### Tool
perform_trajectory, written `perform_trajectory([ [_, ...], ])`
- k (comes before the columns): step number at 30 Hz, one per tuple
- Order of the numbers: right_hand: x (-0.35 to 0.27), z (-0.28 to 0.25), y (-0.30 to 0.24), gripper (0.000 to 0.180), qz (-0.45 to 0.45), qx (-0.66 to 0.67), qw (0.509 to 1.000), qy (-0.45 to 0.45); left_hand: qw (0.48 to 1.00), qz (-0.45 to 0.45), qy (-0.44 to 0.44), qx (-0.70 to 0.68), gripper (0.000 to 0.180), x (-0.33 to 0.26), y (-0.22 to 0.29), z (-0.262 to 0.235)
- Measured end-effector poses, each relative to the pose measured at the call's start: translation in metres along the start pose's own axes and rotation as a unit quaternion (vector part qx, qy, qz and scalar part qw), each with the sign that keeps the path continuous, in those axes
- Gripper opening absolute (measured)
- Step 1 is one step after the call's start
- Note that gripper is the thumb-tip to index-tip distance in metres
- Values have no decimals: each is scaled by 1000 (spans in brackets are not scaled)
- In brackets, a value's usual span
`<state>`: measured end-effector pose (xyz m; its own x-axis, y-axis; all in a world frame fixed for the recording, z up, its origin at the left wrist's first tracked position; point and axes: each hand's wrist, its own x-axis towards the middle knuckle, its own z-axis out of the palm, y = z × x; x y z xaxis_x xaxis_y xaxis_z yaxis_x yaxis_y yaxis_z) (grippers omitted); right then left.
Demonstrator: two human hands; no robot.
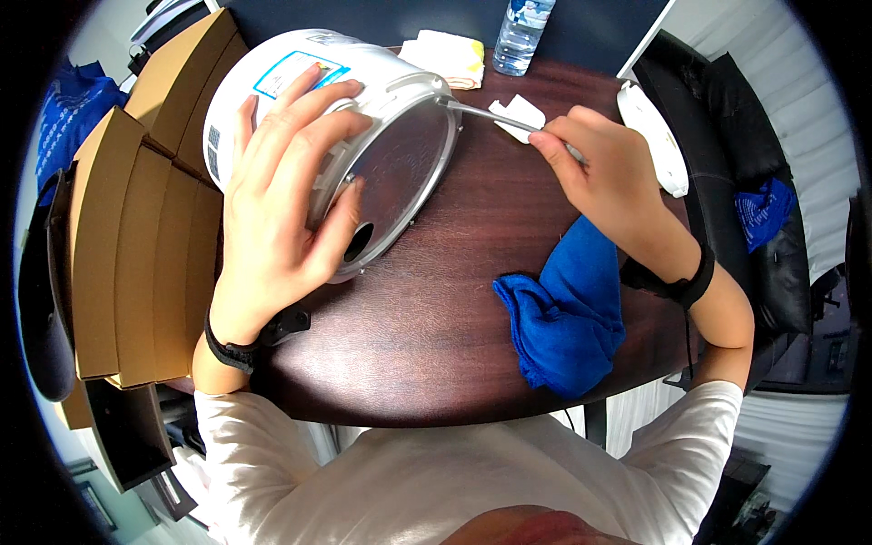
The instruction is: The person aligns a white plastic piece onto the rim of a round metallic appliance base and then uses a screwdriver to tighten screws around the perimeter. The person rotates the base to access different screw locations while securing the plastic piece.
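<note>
A white, bucket-shaped appliance (pixel 377 65) lies on its side at the table's left, its dark round end (pixel 400 173) facing right. My left hand (pixel 286 195) grips it, fingers spread over the white side and thumb against the rim of that end. Between the fingers and thumb of my right hand (pixel 604 163) is a screwdriver-like tool with a thin metal shaft (pixel 500 118); its handle is mostly hidden. The shaft's tip meets the upper rim of the end. Below my right hand, a crumpled blue cloth (pixel 568 318) rests on the table.
Behind the tool lies a small white piece (pixel 520 116). A folded white and yellow cloth (pixel 445 56) and a water bottle (pixel 524 36) stand along the back. A long white part (pixel 656 136) lies at the right edge. Cardboard boxes (pixel 136 254) crowd the left.
</note>
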<state>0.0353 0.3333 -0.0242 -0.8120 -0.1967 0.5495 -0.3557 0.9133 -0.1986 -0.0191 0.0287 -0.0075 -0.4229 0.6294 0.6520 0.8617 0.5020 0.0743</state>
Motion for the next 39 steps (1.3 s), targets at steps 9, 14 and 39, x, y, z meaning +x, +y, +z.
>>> perform_trajectory([
  [9, 4, -14, -18, 45, 442, 635, 535, -340, 1000, 0, -10, -2, 40, 3, 1, 1],
  [14, -5, -8, 0, 41, 131, 211, 945, -212, 1000, -2, -3, -4, 40, 2, 1, 0],
  [39, 9, -12, 1, 31, -104, -234, 964, 78, 1000, 1, -2, -1, 39, 4, 2, 3],
])
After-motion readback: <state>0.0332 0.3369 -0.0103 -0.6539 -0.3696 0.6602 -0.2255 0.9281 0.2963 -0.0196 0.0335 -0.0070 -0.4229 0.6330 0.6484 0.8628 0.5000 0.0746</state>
